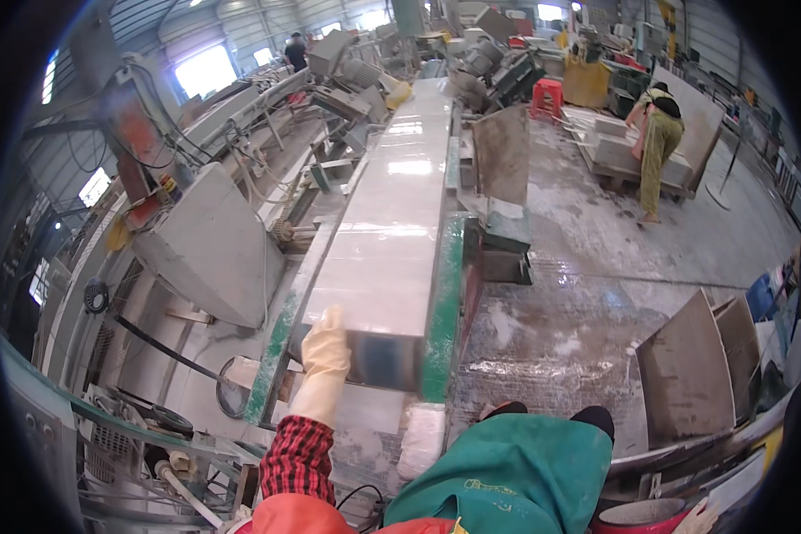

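A long run of pale, glossy stone slabs (378, 276) lies on the conveyor between green side rails (445, 307). My left hand (327, 347), in a cream rubber glove, is at the near left corner of the closest slab. Its fingers are bent over the edge; the thumb's side is hard to make out. Just below the slab's end sits a dark, blurred roller (383, 360). At the lower right rim, what looks like my right hand (699, 518) in a pale glove shows only in part, beside a red bucket (643, 514). Its fingers are too cut off to read.
A grey box-shaped machine (209, 245) stands left of the conveyor. Brown boards (690, 369) lean at the right. Farther off, a person (660, 147) bends over stacked blocks (614, 142). A red stool (547, 96) stands behind. The floor (561, 311) looks wet.
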{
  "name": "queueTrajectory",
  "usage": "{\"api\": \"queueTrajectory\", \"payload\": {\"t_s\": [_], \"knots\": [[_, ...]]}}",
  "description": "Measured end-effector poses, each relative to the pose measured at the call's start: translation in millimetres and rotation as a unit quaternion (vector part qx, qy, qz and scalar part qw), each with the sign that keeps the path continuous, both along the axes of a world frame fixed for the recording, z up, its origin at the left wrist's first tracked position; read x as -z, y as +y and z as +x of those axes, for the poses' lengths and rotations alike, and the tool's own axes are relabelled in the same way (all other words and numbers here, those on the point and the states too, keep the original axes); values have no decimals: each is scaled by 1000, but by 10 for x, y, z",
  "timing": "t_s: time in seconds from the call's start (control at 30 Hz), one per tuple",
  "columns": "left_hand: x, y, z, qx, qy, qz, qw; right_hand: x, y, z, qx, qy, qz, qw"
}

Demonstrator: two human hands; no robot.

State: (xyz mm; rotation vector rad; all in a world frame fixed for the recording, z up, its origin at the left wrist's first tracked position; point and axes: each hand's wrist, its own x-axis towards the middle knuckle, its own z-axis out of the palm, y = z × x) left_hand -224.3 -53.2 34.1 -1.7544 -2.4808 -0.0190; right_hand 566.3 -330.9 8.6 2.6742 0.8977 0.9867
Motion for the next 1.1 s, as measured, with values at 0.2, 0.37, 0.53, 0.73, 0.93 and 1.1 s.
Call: {"api": "queueTrajectory", "payload": {"t_s": [0.2,0.37,0.53,0.73,0.93,1.1], "knots": [[444,621,-69,82,108,-94,986,468,-41,627,-71,-77,-25,994],[420,890,-136,24,39,-155,987,-120,182,42,-26,188,77,979],[782,1030,-469,-18,-30,-139,990,-140,241,233,7,149,4,989],[337,1029,-265,64,40,-234,969,-32,267,200,-26,3,-106,994],[321,1036,-116,-4,-6,-214,977,-215,386,-43,-42,126,62,989],[390,1162,-136,-113,-108,-147,977,-452,504,-298,16,230,78,970]]}}
